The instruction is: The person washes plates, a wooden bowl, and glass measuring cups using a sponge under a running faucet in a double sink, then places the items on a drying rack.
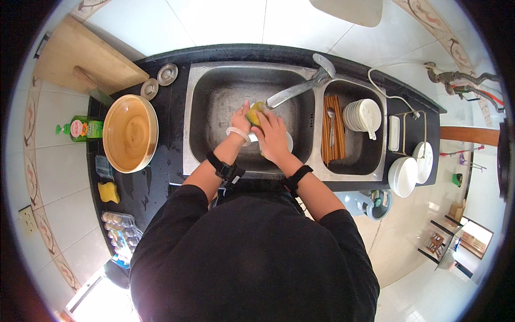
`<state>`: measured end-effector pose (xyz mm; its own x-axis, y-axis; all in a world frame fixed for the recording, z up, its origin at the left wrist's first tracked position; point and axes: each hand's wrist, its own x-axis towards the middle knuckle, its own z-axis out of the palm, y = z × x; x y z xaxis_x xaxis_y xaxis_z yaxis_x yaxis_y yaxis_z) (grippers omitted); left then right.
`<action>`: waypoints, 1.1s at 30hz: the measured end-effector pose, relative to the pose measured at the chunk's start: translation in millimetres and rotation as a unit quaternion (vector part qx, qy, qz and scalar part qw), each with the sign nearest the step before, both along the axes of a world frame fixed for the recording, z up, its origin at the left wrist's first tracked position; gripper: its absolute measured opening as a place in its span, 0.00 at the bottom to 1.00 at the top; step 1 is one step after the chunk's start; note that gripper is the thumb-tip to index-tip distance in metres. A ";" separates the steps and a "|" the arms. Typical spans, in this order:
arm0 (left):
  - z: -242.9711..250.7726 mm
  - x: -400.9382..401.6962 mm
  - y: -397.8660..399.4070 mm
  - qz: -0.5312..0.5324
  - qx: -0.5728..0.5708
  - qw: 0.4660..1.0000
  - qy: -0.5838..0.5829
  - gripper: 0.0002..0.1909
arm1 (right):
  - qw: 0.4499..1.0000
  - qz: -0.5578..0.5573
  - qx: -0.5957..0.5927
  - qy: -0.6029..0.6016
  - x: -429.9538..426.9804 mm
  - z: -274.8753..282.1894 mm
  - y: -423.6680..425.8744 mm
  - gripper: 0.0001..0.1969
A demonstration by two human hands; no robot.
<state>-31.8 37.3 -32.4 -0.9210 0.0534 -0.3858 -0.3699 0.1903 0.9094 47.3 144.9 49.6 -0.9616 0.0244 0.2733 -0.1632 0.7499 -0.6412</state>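
Note:
Both of my hands meet over the large left basin of a steel double sink (209, 92), near the end of the metal faucet (291, 91). Between them is a yellow-green object (254, 114), perhaps a fruit or a sponge; I cannot tell which. My left hand (241, 122), with a pale bangle at the wrist, touches it from the left. My right hand (273, 135) lies over its right side, fingers curled on it. A white dish (289, 141) shows partly beneath my hands. The rest of it is hidden.
In the right basin lie wooden chopsticks (326, 133), a spoon (331, 120) and stacked white bowls (368, 114). A large tan bowl (130, 135), green soap bottle (82, 129), yellow sponge (108, 192) and knife (93, 86) are at left. White bowls (402, 177) stand at the right counter edge.

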 end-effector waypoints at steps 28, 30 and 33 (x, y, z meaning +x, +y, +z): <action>6.1 11.2 -12.4 0.230 0.391 0.862 -0.228 0.19 | 0.794 -0.105 -0.550 -0.236 -21.8 -46.2 41.1 0.17; 1.5 16.3 -18.9 0.190 0.400 0.877 -0.186 0.20 | 0.801 -0.054 -0.504 -0.318 -35.3 -36.2 45.7 0.15; 14.3 21.1 -22.6 0.105 0.309 0.940 -0.096 0.21 | 0.831 -0.019 -0.426 -0.358 -41.6 -28.7 44.9 0.14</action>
